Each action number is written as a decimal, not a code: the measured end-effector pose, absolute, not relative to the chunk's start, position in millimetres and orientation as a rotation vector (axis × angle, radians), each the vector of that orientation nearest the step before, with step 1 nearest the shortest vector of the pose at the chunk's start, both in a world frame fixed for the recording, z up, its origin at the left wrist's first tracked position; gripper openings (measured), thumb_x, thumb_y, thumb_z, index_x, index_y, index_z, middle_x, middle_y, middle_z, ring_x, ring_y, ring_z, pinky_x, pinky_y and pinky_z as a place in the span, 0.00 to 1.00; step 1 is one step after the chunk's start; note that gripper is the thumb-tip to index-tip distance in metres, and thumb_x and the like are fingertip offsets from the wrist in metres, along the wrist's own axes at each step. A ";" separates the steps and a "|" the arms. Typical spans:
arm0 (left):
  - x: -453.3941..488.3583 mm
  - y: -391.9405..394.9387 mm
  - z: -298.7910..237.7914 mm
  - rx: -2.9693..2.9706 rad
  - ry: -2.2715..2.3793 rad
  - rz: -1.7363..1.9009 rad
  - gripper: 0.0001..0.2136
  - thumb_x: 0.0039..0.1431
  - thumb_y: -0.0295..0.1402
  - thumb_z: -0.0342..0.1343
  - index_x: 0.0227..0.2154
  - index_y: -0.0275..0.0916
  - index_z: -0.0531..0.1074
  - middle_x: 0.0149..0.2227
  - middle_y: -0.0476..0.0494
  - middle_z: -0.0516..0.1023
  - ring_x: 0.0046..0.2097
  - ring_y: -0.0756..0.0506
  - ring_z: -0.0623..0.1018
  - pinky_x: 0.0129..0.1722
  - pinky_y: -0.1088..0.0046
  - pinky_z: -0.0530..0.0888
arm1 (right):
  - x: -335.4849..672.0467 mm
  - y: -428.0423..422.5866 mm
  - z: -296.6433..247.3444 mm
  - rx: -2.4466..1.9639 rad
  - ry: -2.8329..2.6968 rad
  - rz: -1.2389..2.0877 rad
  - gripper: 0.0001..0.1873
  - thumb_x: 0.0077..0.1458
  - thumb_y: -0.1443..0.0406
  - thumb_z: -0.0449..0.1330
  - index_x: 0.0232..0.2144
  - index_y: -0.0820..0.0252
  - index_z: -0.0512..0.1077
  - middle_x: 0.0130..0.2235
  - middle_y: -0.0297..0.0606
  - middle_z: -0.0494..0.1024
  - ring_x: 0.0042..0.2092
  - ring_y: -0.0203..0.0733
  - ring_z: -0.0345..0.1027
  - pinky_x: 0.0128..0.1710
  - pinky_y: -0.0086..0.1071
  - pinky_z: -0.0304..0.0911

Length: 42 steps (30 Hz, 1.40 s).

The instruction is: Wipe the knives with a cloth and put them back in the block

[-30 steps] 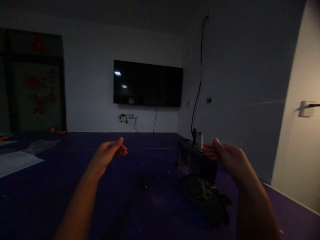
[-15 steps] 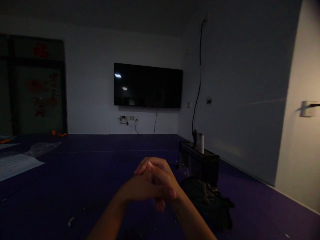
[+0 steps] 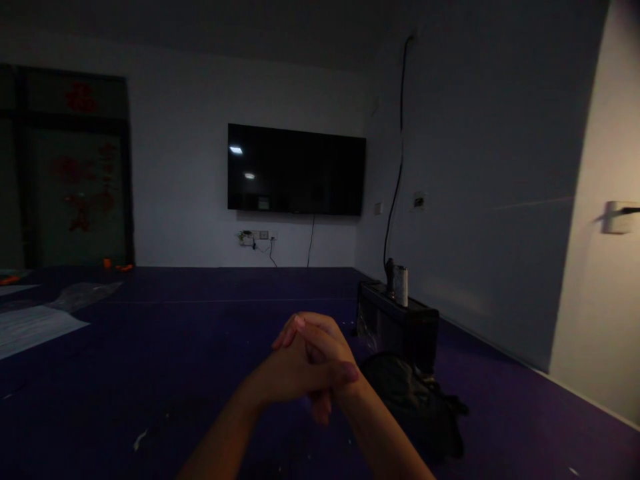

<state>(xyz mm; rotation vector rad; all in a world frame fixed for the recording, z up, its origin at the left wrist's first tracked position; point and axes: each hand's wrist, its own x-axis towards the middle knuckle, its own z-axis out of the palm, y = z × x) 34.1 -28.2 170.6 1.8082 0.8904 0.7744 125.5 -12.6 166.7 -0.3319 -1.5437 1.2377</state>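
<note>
My left hand (image 3: 286, 375) reaches in from the lower left and is clasped with my right hand (image 3: 329, 339), low in the middle of the view. The fingers are interlaced and wrapped round each other, and the left thumb lies across the right wrist. Fingers of the right hand bend over the back of the left. No object shows between the palms, though their inner sides are hidden. Both hands are held above a dark purple surface (image 3: 200, 347). Just beyond and right of the right forearm lies a black bag (image 3: 415, 407).
Behind the bag stands a black box (image 3: 400, 327) with a pale cylinder (image 3: 401, 285) on top. A sheet of paper (image 3: 35, 330) and clear plastic (image 3: 87, 295) lie at left. A television (image 3: 297, 170) hangs on the far wall. A door handle (image 3: 620, 217) is at right.
The hands stay clasped. The left thumb has shifted slightly up and right across the right wrist, and the wrists have turned a little. Nothing else has moved noticeably.
</note>
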 end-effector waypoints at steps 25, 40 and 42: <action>-58.7 0.0 199.9 1.674 1.264 1.604 0.18 0.47 0.46 0.58 0.37 0.40 0.73 0.38 0.43 0.78 0.43 0.44 0.75 0.43 0.69 0.68 | 184.0 39.5 176.9 -0.707 -1.358 0.818 0.28 0.47 0.43 0.56 0.35 0.61 0.75 0.36 0.46 0.79 0.36 0.47 0.73 0.34 0.39 0.65; -109.0 9.7 201.7 0.906 1.257 2.224 0.08 0.49 0.35 0.56 0.22 0.35 0.72 0.22 0.51 0.74 0.27 0.51 0.72 0.27 0.78 0.64 | 305.0 107.7 124.1 -1.288 -0.867 -0.247 0.58 0.33 0.46 0.65 0.59 0.75 0.52 0.60 0.63 0.56 0.61 0.65 0.46 0.57 0.53 0.43; -107.1 9.2 202.1 0.914 1.248 2.212 0.10 0.51 0.37 0.54 0.22 0.35 0.72 0.22 0.51 0.74 0.27 0.51 0.73 0.27 0.77 0.64 | 305.6 108.4 120.5 -1.386 -0.827 -0.139 0.64 0.29 0.46 0.67 0.62 0.69 0.45 0.62 0.61 0.51 0.62 0.66 0.41 0.57 0.57 0.40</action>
